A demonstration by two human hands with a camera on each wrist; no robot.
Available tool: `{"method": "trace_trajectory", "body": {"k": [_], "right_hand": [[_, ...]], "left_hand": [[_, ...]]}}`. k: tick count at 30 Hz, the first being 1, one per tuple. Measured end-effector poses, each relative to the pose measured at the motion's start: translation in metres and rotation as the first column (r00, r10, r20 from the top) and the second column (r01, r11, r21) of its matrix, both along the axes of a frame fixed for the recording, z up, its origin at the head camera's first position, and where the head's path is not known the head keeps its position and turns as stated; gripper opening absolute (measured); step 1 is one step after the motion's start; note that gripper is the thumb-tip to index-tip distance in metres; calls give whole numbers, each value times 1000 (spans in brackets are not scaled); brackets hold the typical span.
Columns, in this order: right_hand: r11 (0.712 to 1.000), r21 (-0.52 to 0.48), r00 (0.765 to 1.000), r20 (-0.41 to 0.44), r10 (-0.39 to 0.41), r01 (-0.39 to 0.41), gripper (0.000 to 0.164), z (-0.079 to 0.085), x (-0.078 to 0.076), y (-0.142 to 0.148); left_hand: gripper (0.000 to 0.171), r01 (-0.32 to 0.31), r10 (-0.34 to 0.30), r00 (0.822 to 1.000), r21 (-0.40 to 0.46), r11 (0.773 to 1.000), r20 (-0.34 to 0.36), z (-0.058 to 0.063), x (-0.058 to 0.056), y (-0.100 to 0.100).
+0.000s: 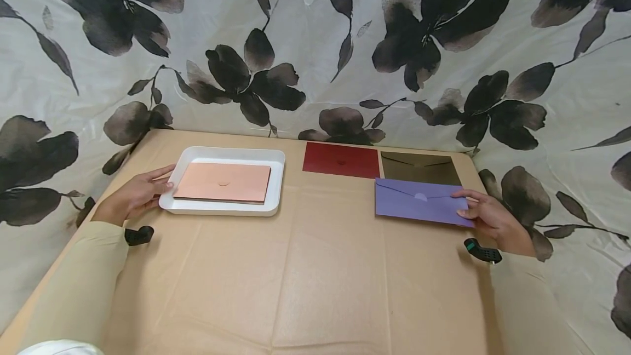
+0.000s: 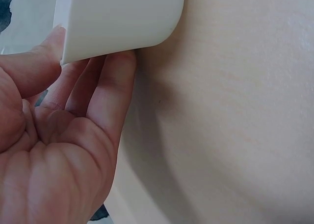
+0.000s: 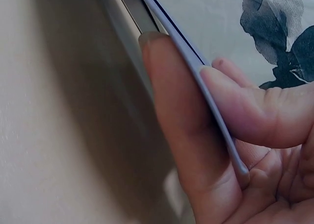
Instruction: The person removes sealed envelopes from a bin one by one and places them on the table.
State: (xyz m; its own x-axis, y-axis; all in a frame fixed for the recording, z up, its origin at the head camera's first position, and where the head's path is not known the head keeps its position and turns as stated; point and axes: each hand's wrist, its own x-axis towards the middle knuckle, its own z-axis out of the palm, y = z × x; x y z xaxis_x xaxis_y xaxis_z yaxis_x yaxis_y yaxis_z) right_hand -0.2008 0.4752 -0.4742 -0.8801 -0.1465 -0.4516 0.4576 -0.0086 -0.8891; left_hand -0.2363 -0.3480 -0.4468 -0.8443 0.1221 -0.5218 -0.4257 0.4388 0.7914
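Note:
At the table's left side, my left hand (image 1: pixel 135 197) holds the left end of a white tray (image 1: pixel 279 179). In the left wrist view its thumb lies on the tray's wall (image 2: pixel 122 18) and the fingers reach under it. A pink envelope (image 1: pixel 222 184) lies in the tray, with a dark edge showing beneath it. Over on the right, my right hand (image 1: pixel 495 226) pinches the right end of a purple envelope (image 1: pixel 411 206). The right wrist view shows that envelope edge-on (image 3: pixel 216 109) between thumb and fingers, held off the table.
Behind the purple envelope, a red envelope (image 1: pixel 340 160) and an olive-brown envelope (image 1: pixel 419 166) lie side by side near the table's far edge. The brown one is partly covered in the head view. A floral cloth (image 1: pixel 315 32) rises behind the tan tabletop (image 1: pixel 296 273).

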Motion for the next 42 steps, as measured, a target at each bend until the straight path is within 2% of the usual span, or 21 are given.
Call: {"method": "trace_trajectory", "body": {"k": [4,13,20,25,32,42], "right_hand": [[999,52,1000,-14,13,-12,45,-1,1,2],[999,47,1000,7,11,-11,46,0,2,7],[999,-43,1000,-7,25,-25,48,-5,3,13],[997,-60,999,-1,40,-40,49,-9,5,16],[998,-40,998,-30,54,-55,49,-7,6,21],[998,40,999,8,41,-41,48,-3,5,24]], "left_hand": [[75,-8,8,1000,-21,1000,10,0,-1,-1],[75,-6,6,1000,1,1000,9,-1,-1,-4],[75,-10,10,1000,-18,1000,13,1,2,-4],[75,4,-4,1000,-32,999,-8,0,2,-4],[75,14,-14,1000,-15,1000,-26,-1,0,-1],[76,7,-7,1000,6,1000,-13,-1,0,0]]}}
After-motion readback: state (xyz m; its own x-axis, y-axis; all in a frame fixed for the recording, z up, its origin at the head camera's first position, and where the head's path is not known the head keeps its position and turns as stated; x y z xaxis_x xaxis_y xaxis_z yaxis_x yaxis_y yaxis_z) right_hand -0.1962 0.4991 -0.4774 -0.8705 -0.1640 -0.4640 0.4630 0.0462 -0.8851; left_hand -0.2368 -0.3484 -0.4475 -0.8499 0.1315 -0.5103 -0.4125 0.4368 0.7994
